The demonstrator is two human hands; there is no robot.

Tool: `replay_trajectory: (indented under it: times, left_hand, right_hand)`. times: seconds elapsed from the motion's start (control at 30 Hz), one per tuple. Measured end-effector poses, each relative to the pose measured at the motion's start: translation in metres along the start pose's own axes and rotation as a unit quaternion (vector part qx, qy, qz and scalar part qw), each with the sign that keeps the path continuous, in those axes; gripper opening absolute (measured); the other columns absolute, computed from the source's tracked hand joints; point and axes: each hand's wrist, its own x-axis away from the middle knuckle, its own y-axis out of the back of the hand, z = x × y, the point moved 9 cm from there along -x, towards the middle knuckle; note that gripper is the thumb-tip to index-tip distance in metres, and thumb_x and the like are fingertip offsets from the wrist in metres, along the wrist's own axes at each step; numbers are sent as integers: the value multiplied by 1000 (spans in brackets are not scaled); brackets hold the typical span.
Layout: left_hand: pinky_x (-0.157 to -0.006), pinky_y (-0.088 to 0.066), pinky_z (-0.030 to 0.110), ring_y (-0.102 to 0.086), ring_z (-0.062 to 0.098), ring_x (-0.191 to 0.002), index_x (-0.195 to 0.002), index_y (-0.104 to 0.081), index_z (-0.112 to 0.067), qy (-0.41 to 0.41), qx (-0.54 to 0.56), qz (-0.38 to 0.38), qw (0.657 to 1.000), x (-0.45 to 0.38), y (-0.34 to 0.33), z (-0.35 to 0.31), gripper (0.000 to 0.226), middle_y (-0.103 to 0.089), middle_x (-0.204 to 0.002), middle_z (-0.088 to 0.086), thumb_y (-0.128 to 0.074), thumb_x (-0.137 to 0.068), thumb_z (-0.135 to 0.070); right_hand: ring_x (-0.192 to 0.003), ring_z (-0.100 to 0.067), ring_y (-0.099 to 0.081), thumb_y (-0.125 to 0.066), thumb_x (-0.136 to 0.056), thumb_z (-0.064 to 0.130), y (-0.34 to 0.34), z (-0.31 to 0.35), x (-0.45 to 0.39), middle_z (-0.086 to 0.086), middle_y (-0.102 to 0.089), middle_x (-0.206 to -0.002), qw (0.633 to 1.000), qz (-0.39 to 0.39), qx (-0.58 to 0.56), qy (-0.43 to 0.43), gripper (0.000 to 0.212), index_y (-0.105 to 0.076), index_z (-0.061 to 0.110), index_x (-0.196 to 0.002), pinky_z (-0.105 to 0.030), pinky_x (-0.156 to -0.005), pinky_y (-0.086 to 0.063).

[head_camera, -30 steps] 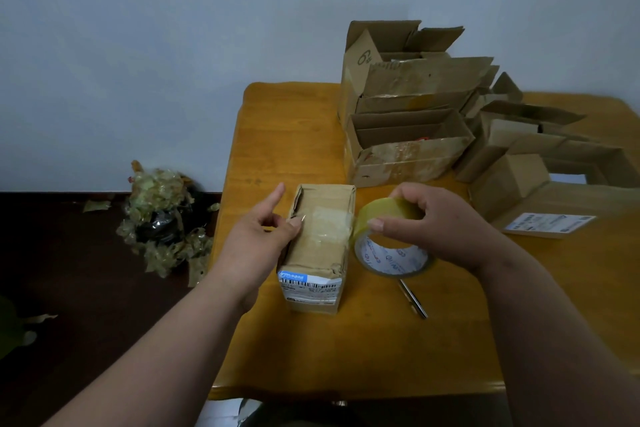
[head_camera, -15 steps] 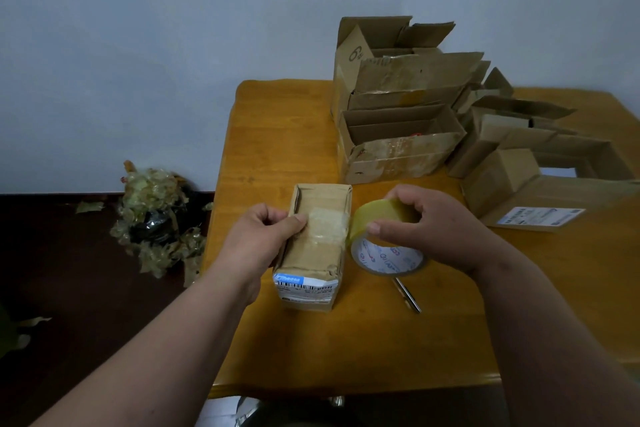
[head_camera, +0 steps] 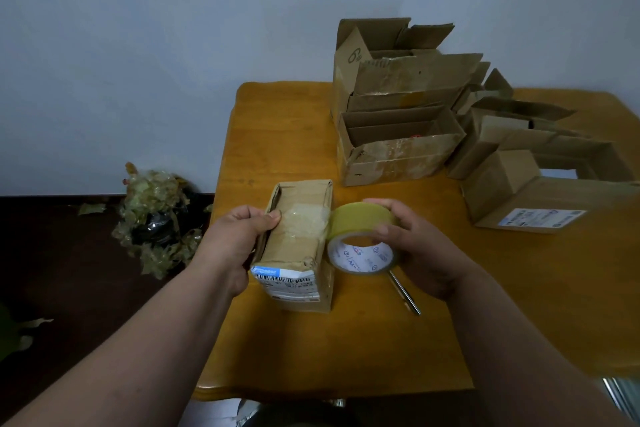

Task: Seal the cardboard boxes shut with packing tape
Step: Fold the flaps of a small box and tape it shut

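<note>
The small box lay lengthwise up-frame at centre; the left hand gripped its side, while the right hand pinched the on-edge tape roll.

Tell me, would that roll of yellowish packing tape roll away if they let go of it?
Probably, briefly. The yellowish packing tape roll is a round ring held on edge by the right hand, so it could roll on the smooth wooden table. The strip stuck across the small brown cardboard box would likely stop it. It looks stiff, not floppy.
</note>
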Motion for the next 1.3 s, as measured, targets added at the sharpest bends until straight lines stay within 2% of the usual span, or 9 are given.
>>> replay_trajectory:
  times: [0.13, 0.33, 0.4, 0.53, 0.67, 0.8, 1.0, 1.17, 1.3]
  left_hand:
    - [-50, -54, 31, -63, 20, -56, -68, -57, -12, -13, 27, 5, 1000, -3, 9, 0, 23, -64, -63, 6, -69, -87, -10]
    - [-74, -61, 44, -67, 28, -76, -83, -59, -5, 33, 157, 40, 986, -12, 27, 19, 10, -67, -89, 18, -64, -86, -12]
    - [-79, -59, 45, -65, 30, -85, -104, -60, -1, 72, 122, 39, 989, -13, 36, 41, 19, -64, -106, 26, -62, -90, -13]
    - [-68, -51, 32, -63, 23, -86, -132, -52, -13, 38, -240, -18, 970, -16, 71, 62, 46, -62, -117, 13, -68, -90, -7]
    - [-66, -47, 18, -61, 1, -98, -152, -22, -37, -50, -350, 127, 927, -11, 49, 51, 94, -49, -137, 2, -61, -81, 12]
    - [-72, -54, 20, -64, 7, -102, -150, -18, -43, -29, -278, 196, 940, -2, 30, 63, 117, -52, -132, -3, -81, -67, 11]
    - [-104, -48, 45, -50, 23, -129, -138, -45, -35, -28, -235, 158, 959, -15, 26, 82, 91, -46, -144, 7, -92, -63, -13]
    - [-113, -37, 47, -36, 20, -140, -105, -44, -69, -67, -294, 147, 942, -26, 27, 91, 72, -37, -151, 0, -89, -49, -57]
    - [-113, -36, 50, -30, 21, -143, -96, -39, -85, -112, -341, 152, 921, -29, 27, 88, 67, -27, -156, 1, -83, -50, -64]
  right_hand:
    - [-126, -36, -54, -88, -57, 38, -27, -12, -1, -21, -59, -133, 972, 95, -214, -10, 96, -49, 0, -136, -44, -104, -47]
    - [-132, -40, -46, -79, -70, 31, -49, 11, -13, -26, -50, -140, 948, 166, -268, 31, 88, -39, -2, -141, -54, -110, -36]
    - [-120, -33, -58, -77, -71, 26, -53, 12, -20, -17, -63, -124, 966, 145, -212, 20, 68, -49, 5, -130, -48, -99, -46]
    - [-93, -17, -71, -76, -82, 28, -78, -13, -31, -5, -68, -107, 990, 114, 81, -35, 35, -60, 21, -112, -27, -74, -57]
    - [-84, -6, -65, -71, -86, 44, -107, -43, -36, 4, -66, -101, 970, 109, 215, -44, 35, -60, 26, -114, -23, -66, -53]
    - [-84, -5, -65, -70, -84, 52, -109, -47, -41, 9, -67, -95, 976, 85, 199, -36, 39, -62, 26, -112, -23, -66, -50]
    - [-89, -25, -61, -65, -73, 33, -102, -58, -42, -18, -66, -98, 992, 77, 77, -69, 52, -63, -1, -112, -40, -74, -46]
    - [-89, -26, -57, -63, -74, 29, -96, -60, -41, -16, -60, -93, 993, 82, 51, -64, 53, -58, -12, -108, -42, -78, -42]
    - [-80, -17, -58, -68, -76, 39, -95, -54, -41, -8, -62, -87, 989, 100, 102, -34, 50, -63, -4, -101, -34, -73, -46]
